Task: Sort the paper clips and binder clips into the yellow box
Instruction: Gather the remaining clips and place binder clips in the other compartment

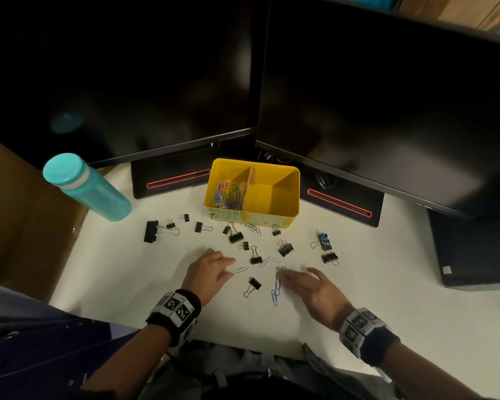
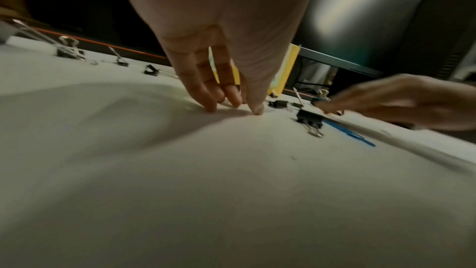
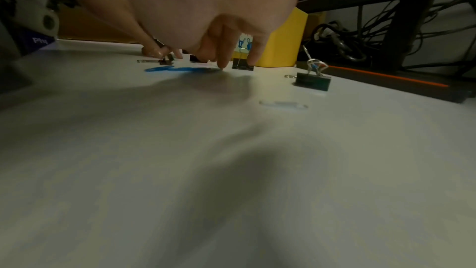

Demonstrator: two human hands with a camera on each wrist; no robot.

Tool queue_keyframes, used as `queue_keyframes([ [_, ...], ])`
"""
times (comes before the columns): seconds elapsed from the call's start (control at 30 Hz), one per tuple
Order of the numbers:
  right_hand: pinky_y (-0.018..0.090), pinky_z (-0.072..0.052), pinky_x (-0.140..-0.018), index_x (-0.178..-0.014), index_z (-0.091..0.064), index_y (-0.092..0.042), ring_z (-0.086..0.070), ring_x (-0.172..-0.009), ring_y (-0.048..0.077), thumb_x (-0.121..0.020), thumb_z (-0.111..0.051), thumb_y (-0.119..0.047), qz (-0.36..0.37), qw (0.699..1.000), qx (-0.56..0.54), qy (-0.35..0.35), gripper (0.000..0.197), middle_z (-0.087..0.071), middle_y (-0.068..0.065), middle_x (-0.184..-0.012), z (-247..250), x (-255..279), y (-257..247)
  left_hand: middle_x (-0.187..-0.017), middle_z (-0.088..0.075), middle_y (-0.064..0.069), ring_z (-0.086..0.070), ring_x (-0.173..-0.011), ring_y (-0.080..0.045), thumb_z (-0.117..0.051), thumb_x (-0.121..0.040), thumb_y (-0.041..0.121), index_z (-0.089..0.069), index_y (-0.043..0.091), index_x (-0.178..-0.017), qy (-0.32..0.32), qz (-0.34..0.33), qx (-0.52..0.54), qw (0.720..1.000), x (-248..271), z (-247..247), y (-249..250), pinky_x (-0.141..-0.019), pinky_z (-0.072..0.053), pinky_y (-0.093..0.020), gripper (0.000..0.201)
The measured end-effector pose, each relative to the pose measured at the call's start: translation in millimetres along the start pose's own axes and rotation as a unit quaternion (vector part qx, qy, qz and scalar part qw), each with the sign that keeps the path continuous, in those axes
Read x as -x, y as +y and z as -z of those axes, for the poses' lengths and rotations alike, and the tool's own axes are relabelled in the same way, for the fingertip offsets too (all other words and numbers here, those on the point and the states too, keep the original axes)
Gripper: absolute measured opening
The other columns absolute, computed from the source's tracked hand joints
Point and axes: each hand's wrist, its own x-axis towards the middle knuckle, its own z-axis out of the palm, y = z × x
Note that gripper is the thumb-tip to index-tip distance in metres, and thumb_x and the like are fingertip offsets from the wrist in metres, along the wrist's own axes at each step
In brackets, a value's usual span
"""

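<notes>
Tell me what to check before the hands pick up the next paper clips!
1. Left hand free: ok, fingers touch the table by a white clip, holding nothing.
2. Right hand free: ok, fingertips on the blue clips.
3. Clips actually pinched: not ok, both lie flat.
4. Box reachable: ok, open, just beyond the clips.
5. Paper clip side known: ok, left part holds coloured clips.
6. Binder clip out of the way: cannot tell, it lies between the hands.

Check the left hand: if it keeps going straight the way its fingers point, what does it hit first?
Likely the pale paper clip lying just off the left hand's fingertips. Next in that line seems to be a black binder clip, though depth is unclear.
</notes>
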Motion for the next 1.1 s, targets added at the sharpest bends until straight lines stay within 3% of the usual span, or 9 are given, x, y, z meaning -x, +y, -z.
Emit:
queue_keyframes([
  [0.17,0.05,-0.043,-0.098,-0.142,-0.037,-0.012,-0.043,-0.13,0.021,-0.06,-0.063,0.013,-0.06,0.997,-0.01,-0.038,0.089,-0.043,0.006,-0.144,-1,-40,7,-0.086,-0.053,0.001,-0.048,-0.083,-0.013,-0.071,-0.077,0.008,-0.06,0.022,-0.118,-0.052,-0.108,-0.043,0.992,-7,-6,19,-0.052,-0.05,-0.03,0.045],
  [0.27,0.055,-0.043,-0.096,-0.138,-0.043,-0.015,-0.043,-0.13,0.023,-0.061,-0.068,0.009,-0.066,0.996,0.009,-0.053,0.084,-0.047,0.005,-0.142,2,-49,7,-0.104,-0.049,-0.006,-0.045,-0.096,-0.02,-0.06,-0.074,-0.006,-0.045,0.029,-0.131,-0.063,-0.125,-0.154,0.978,-19,-5,30,-0.049,-0.042,-0.027,0.069],
  [0.4,0.053,-0.037,-0.099,-0.138,-0.043,-0.018,-0.04,-0.132,0.023,-0.063,-0.069,0.007,-0.021,0.999,0.006,-0.046,0.083,-0.043,0.005,-0.145,-1,-33,6,-0.119,-0.047,-0.01,-0.043,-0.105,-0.025,-0.055,-0.074,-0.01,-0.042,0.031,-0.131,-0.055,-0.119,-0.194,0.972,-31,-3,28,-0.056,-0.04,-0.029,0.071],
  [0.53,0.046,-0.042,-0.098,-0.141,-0.038,-0.012,-0.044,-0.126,0.022,-0.082,-0.061,-0.017,-0.043,0.999,-0.014,0.006,0.063,-0.046,0.006,-0.141,-5,-10,8,-0.105,-0.048,-0.003,-0.044,-0.09,-0.012,-0.06,-0.083,0.005,-0.055,0.018,-0.12,-0.024,-0.096,-0.104,0.99,-30,3,21,-0.058,-0.048,-0.024,0.04],
  [0.67,0.032,-0.051,-0.069,-0.122,-0.058,-0.014,-0.055,-0.089,0.019,-0.081,-0.056,-0.058,-0.112,0.99,-0.079,0.034,0.06,-0.057,0.003,-0.107,-6,2,6,-0.089,-0.059,0.007,-0.053,-0.071,-0.005,-0.074,-0.077,0.025,-0.068,0.018,-0.099,-0.049,-0.041,0.005,0.998,-16,6,5,-0.066,-0.046,-0.017,0.023],
  [0.8,0.032,-0.053,-0.049,-0.093,-0.071,-0.024,-0.058,-0.062,0.017,-0.08,-0.055,-0.046,-0.147,0.974,-0.148,0.084,0.029,-0.059,-0.002,-0.08,-11,-4,-5,-0.07,-0.06,0.009,-0.055,-0.061,-0.006,-0.079,-0.072,0.019,-0.069,0.018,-0.075,-0.055,-0.033,0.035,0.997,-10,-4,7,-0.059,-0.044,-0.017,0.01],
  [0.9,0.031,-0.051,-0.047,-0.091,-0.071,-0.025,-0.057,-0.062,0.017,-0.08,-0.065,-0.031,-0.135,0.975,-0.149,0.089,0.013,-0.059,-0.002,-0.077,-13,-21,-13,-0.073,-0.059,0.01,-0.054,-0.064,-0.006,-0.076,-0.074,0.019,-0.068,0.018,-0.073,-0.047,-0.051,0.043,0.997,-20,-13,23,-0.06,-0.041,-0.015,0.008],
  [1.0,0.029,-0.052,-0.052,-0.099,-0.071,-0.021,-0.059,-0.067,0.017,-0.083,-0.066,-0.032,-0.124,0.977,-0.153,0.083,0.02,-0.06,0.0,-0.084,-10,-33,-11,-0.082,-0.056,0.008,-0.05,-0.072,-0.007,-0.076,-0.073,0.02,-0.063,0.016,-0.083,-0.046,-0.068,0.035,0.996,-33,-16,39,-0.064,-0.044,-0.02,0.017],
  [1.1,0.029,-0.051,-0.064,-0.118,-0.063,-0.017,-0.056,-0.082,0.015,-0.074,-0.062,-0.062,-0.171,0.968,-0.175,0.052,0.063,-0.057,-0.001,-0.099,-1,-32,-3,-0.091,-0.054,0.007,-0.049,-0.077,-0.006,-0.078,-0.071,0.024,-0.061,0.02,-0.099,-0.052,-0.057,0.041,0.996,-42,-16,39,-0.064,-0.042,-0.018,0.033],
])
